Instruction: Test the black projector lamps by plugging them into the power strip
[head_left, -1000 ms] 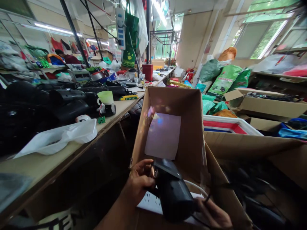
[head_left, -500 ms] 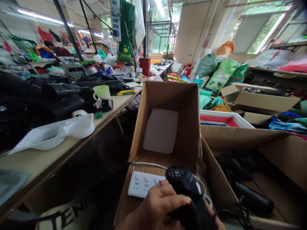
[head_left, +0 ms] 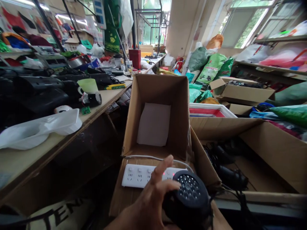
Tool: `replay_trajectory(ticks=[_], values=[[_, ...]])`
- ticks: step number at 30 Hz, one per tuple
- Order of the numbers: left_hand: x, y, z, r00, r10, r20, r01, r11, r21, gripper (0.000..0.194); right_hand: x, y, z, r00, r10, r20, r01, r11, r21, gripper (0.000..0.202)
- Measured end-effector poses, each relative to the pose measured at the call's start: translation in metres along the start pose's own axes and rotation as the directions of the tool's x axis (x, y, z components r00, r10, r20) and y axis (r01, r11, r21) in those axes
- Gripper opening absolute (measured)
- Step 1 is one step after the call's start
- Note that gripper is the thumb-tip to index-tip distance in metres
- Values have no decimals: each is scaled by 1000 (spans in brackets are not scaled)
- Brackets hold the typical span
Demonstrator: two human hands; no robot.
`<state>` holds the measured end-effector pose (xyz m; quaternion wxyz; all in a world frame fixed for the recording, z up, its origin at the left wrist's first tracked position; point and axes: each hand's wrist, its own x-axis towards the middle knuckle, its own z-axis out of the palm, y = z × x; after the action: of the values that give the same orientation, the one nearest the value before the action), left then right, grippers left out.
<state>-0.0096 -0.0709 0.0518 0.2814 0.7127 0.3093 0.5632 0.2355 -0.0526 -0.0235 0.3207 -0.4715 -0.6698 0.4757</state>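
A black hair dryer (head_left: 189, 204) is held up at the bottom of the view, its round honeycomb grille facing up toward me. My left hand (head_left: 153, 198) is beside it with the fingers apart, one fingertip at the grille's rim. My right hand (head_left: 219, 217) is mostly hidden behind the dryer and supports it from the right; its fingers do not show. Just beyond lies a white power strip (head_left: 136, 176), partly covered by my left hand, with small red lights lit near the dryer. Its white cable (head_left: 148, 157) runs along behind it.
An upright cardboard box (head_left: 130, 127) with a white sheet (head_left: 154, 124) inside stands ahead. To the right, a larger carton (head_left: 271, 153) holds several black dryers. The workbench (head_left: 96, 118) on the left bears a white plastic tray (head_left: 64, 123), a green cup (head_left: 88, 85) and black housings.
The dryer has turned so its grille faces me more, and it sits further right. My left fingers have lifted and spread from its body. The view has shifted slightly right.
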Motion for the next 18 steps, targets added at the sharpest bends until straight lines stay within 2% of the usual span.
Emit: replay_trajectory(ticks=[2,4,6,8,10,13,16,18], values=[[9,9,-5,996,-59,67,63,997,-53,85,-3,-9,-5,999,33,13,-34,998,57,60],[17,15,-9,977,-117,179,134,987,-85,92,-4,-17,-10,997,69,33,-73,987,146,60],[25,18,-9,938,-182,296,223,968,-112,92,-5,-24,-16,991,108,74,-123,960,252,56],[31,19,-5,896,-235,377,302,944,-130,86,-7,-29,-22,983,130,128,-166,926,340,65],[38,20,0,860,-286,423,371,919,-133,81,-13,-34,-29,976,136,170,-194,898,394,82],[46,21,12,797,-375,472,486,864,-134,77,-26,-43,-40,965,181,189,-250,845,473,91],[49,20,30,742,-420,522,583,790,-193,68,-41,-52,-53,950,287,123,-311,831,461,77],[48,16,45,729,-408,549,607,755,-246,64,-55,-53,-63,935,351,52,-339,840,423,57]])
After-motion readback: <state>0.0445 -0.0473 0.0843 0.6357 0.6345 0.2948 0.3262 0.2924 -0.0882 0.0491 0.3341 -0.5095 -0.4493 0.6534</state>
